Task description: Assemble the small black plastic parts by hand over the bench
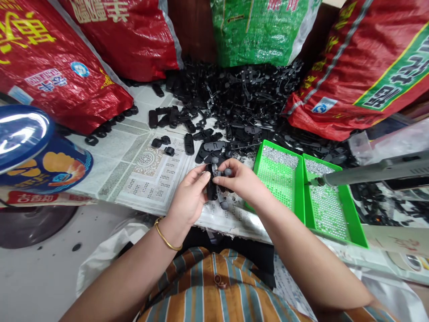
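**Both hands pinch a black plastic part over the table edge**

The left hand (189, 199) and the right hand (241, 181) meet just above the near edge of the paper-covered table (144, 174). Between them sits a black plastic part (212, 183), held upright. The left fingertips (203, 175) press its left side, and the right thumb and forefinger close on its top right, so both hands grip the same piece. A small grey knob (224, 205) shows just below the right hand, at the lower end of the piece. A gold bangle (166, 239) circles the left wrist.

Beyond the hands, a heap of black parts (241, 94) spreads across the table, between red sacks (50, 58) and a green sack (258, 31). Just right of the right hand stand two green trays (303, 179) of small silvery pieces, touching side by side. A grey tool (375, 172) reaches over the right tray. A blue tin (36, 152) stands far left.
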`<state>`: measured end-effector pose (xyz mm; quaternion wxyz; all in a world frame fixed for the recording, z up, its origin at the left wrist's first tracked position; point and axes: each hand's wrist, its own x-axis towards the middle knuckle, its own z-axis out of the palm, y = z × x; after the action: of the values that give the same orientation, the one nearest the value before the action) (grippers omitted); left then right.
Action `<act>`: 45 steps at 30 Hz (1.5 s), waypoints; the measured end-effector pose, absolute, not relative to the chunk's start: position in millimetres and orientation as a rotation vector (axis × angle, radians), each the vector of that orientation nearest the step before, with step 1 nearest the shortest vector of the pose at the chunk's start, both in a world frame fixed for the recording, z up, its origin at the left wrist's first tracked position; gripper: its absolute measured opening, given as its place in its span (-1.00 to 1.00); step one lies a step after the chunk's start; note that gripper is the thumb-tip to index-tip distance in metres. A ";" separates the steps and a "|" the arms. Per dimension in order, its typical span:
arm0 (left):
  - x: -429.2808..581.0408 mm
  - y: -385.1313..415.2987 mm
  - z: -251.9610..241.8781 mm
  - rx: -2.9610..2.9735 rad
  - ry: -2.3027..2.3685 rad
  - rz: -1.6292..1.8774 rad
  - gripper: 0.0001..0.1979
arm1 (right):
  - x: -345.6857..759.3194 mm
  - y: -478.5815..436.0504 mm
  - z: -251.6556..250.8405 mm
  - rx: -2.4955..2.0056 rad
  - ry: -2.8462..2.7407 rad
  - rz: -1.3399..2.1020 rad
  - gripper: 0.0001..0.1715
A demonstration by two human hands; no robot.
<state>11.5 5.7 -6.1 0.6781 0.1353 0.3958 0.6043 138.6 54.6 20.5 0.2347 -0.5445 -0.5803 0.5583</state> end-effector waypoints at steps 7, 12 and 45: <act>14.1 5.0 -5.2 0.277 0.810 1.369 -0.81 | 142.2 56.3 14.9 -1.394 -1.409 1.699 -0.54; 16.5 5.3 -4.1 0.218 0.803 1.359 -0.84 | 144.6 60.2 17.2 -1.391 -1.506 1.714 -0.58; 6.1 -8.8 6.3 0.394 0.968 1.161 -0.40 | 138.5 48.6 5.5 -1.292 -1.202 1.718 -0.53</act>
<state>6.1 -8.8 6.3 0.7103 0.1778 0.4362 0.5232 138.5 48.6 5.5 0.3327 -0.4946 -0.4603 0.6578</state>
